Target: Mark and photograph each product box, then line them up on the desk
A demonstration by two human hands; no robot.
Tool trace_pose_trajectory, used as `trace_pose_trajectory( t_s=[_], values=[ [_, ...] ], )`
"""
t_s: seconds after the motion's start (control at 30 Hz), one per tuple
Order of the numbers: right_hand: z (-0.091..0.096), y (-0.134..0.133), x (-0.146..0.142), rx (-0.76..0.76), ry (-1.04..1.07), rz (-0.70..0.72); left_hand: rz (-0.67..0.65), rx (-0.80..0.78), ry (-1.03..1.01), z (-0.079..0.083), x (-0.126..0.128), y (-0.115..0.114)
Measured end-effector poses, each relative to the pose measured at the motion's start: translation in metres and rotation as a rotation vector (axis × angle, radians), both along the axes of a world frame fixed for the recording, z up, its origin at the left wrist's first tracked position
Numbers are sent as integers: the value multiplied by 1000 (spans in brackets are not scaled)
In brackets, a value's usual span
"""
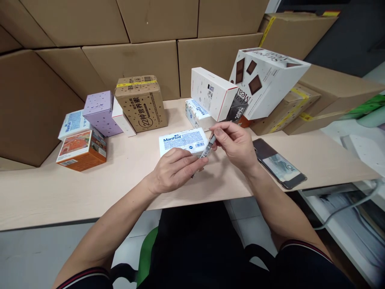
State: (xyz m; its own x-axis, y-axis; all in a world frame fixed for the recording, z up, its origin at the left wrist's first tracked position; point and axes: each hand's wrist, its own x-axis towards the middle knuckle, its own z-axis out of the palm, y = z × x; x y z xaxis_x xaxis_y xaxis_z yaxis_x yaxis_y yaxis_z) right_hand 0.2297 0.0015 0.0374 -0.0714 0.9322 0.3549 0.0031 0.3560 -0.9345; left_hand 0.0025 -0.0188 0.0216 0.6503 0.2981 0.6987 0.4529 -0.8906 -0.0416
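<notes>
Both hands meet over the front of a pale wooden table [60, 192], sharing a thin grey and white pen-like tool [207, 149]. My left hand [173, 169] is closed around its lower end. My right hand [236, 145] pinches its upper end between fingertips. Just behind the hands lies a flat white Mannua box [182, 141] with blue print and a barcode.
A phone [279, 163] lies right of my right hand. Behind stand a brown carton [141, 103], a purple box [100, 113], an orange box [82, 150], white boxes [212, 93] and a large tilted chocolate-print box [264, 82]. Big cardboard cartons [135, 24] wall the back.
</notes>
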Motion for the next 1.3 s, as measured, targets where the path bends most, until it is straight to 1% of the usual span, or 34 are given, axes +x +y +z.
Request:
trace_pose_trajectory(
  t_s=[0.07, 0.1, 0.17, 0.23, 0.27, 0.3, 0.33, 0.37, 0.4, 0.47, 0.57, 0.63, 0.7, 0.77, 0.83, 0.97, 1.3],
  values=[
    [-3, -2, -1, 71, -66, 19, 16, 69, -47, 2, -1, -2],
    [-5, -3, -2, 153, -124, 23, 19, 112, -76, 4, -2, -2],
    [-11, -2, -4, 399, -280, 2, -2, 205, -130, 8, -1, -2],
    [-16, 1, -5, 655, -442, -59, -43, 282, -166, 9, 1, -2],
    [-18, 2, -6, 733, -502, -109, -49, 297, -176, 9, 3, -1],
    [-19, 4, -5, 761, -535, -167, -38, 294, -185, 8, 5, 0],
    [-20, 6, -5, 746, -529, -224, -13, 284, -191, 6, 8, 1],
    [-20, 8, -4, 699, -481, -278, 29, 264, -185, 3, 10, 2],
    [-19, 9, -2, 626, -401, -318, 85, 239, -162, 0, 13, 3],
    [-17, 12, 0, 452, -194, -338, 214, 184, -56, -6, 18, 4],
    [-12, 16, -1, 229, 37, -273, 365, 139, 178, -13, 22, 4],
    [-9, 19, -6, 133, 111, -199, 410, 143, 276, -16, 23, 3],
    [-7, 23, -12, 69, 135, -115, 417, 157, 308, -17, 23, 1],
    [-8, 28, -19, 30, 112, -59, 417, 156, 317, -17, 23, 0],
    [-11, 33, -23, 9, 47, -47, 420, 146, 338, -16, 22, 0],
    [-18, 42, -28, 24, -79, -86, 426, 147, 359, -16, 22, -1],
    [-23, 41, -28, 82, -184, -117, 428, 121, 351, -18, 23, 0]
  ],
)
